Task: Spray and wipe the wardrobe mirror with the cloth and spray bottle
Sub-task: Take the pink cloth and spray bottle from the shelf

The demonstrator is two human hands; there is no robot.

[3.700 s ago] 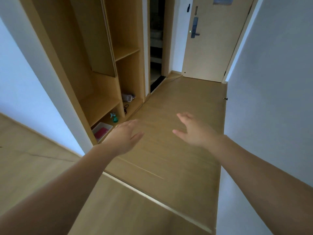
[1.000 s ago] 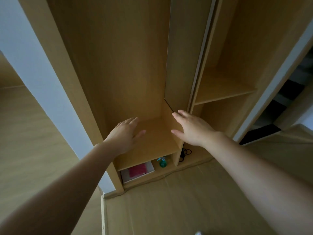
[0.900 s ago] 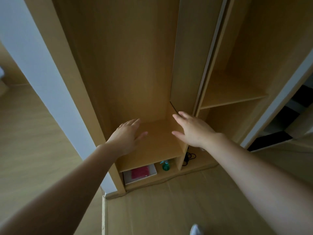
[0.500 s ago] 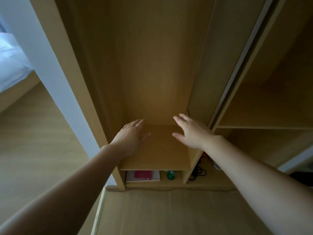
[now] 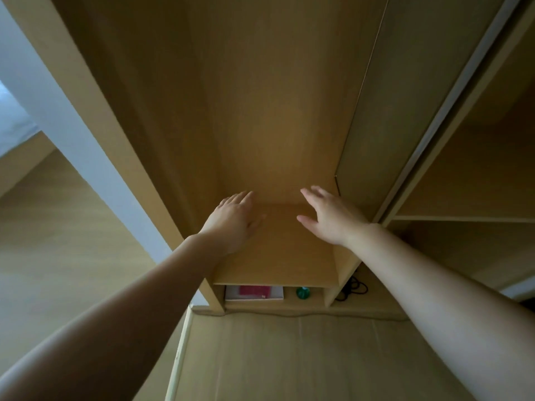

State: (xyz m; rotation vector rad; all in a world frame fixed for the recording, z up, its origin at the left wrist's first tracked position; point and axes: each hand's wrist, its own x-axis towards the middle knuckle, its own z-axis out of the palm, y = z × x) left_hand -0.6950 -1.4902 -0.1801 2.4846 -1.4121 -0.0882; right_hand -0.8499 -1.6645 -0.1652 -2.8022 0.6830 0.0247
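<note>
Under the shelf (image 5: 275, 256), spray bottle (image 5: 302, 292) stands upright; left hand (image 5: 234, 221), right hand (image 5: 330, 218) splayed, empty

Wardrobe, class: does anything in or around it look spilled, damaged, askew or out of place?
Nothing stands out. The green spray bottle sits in the bottom compartment beside a white tray holding the pink cloth, with no spill visible. A black cable lies loosely tangled in the next compartment, the only untidy bit.

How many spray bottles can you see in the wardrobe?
1: the green spray bottle in the bottom compartment, right of the white tray. The shelf above may hide others.
</note>
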